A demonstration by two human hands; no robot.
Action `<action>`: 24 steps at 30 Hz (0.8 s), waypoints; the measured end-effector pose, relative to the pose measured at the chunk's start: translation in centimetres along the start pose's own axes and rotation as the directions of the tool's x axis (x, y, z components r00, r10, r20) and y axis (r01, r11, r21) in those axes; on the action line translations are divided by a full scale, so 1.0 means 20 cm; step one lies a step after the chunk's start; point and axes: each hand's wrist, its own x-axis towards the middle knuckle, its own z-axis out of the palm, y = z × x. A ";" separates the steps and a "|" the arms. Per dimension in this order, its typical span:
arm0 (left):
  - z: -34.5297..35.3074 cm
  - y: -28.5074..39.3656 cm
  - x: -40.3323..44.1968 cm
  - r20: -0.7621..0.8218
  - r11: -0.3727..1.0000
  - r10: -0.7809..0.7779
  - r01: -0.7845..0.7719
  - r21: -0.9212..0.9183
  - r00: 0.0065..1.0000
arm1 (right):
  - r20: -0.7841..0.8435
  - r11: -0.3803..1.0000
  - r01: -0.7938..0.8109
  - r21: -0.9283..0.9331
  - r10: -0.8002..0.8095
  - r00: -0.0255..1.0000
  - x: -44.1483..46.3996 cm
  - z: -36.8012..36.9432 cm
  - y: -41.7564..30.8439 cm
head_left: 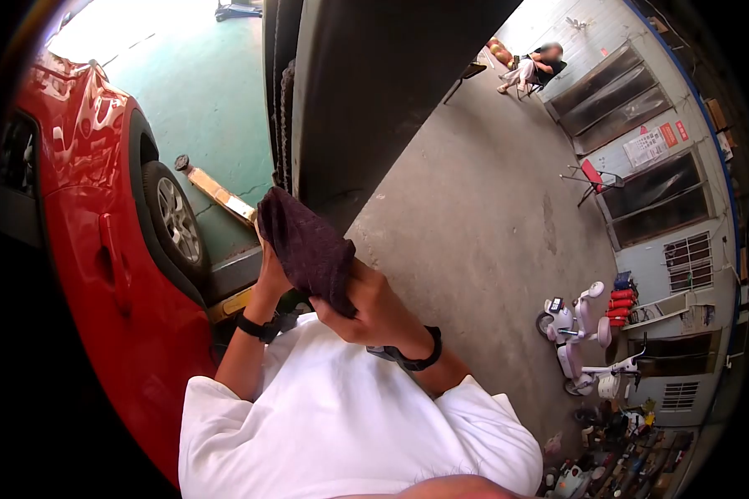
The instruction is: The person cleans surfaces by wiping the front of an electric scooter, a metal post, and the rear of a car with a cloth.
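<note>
A dark purplish cloth [308, 249] is bunched up in front of my chest, held between both hands. My right hand [368, 303] grips its lower right end, with the fingers closed around the fabric. My left hand [270, 264] is at the cloth's left side. Most of its fingers are hidden behind the fabric, and the part that shows presses against the cloth's edge. Each wrist wears a black band.
A red car [100, 208] stands close on my left, beside a yellow lift arm [220, 195]. Ahead rises a dark lift post [349, 100]. To the right are a seated person [541, 66], a red folding chair [592, 176] and a pale scooter [570, 333].
</note>
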 end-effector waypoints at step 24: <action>0.11 0.15 0.19 -0.196 0.954 0.184 -0.126 0.272 0.963 | -0.254 0.879 -0.321 -0.353 0.241 0.937 0.19 -0.07 0.72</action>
